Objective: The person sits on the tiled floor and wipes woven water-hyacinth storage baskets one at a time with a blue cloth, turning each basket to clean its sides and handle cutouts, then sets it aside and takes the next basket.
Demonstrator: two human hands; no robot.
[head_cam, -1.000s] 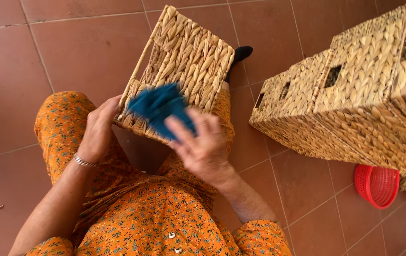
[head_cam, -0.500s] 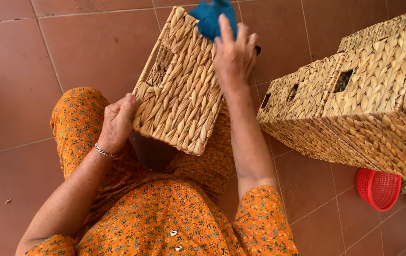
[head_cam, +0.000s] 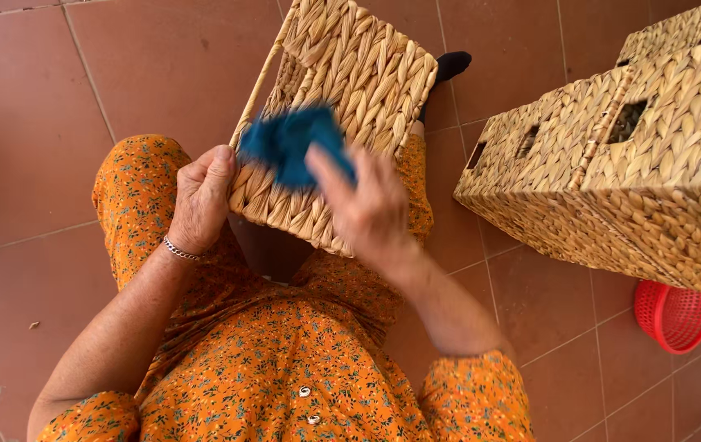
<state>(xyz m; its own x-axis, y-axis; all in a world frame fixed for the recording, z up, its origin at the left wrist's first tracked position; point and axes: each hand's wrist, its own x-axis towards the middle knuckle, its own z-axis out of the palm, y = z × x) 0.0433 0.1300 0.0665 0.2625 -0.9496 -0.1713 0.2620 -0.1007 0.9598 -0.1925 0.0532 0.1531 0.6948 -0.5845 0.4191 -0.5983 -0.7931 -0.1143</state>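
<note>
A woven straw basket (head_cam: pixel 367 74) rests tilted on my lap, its flat side facing up. My left hand (head_cam: pixel 200 200) grips its near left corner, thumb on top. My right hand (head_cam: pixel 362 205) presses a blue cloth (head_cam: pixel 293 141) against the basket's near part; the hand and cloth are blurred by motion. A silver bracelet circles my left wrist. I wear orange flowered clothes.
Several more woven baskets (head_cam: pixel 612 164) stand stacked at the right on the red tiled floor (head_cam: pixel 64 123). A small red plastic basket (head_cam: pixel 676 315) lies below them. A dark foot or shoe (head_cam: pixel 454 64) shows past the held basket.
My right hand with the blue cloth swept from the basket's near part to its far top edge and back toward me. My left hand kept its hold on the basket.
</note>
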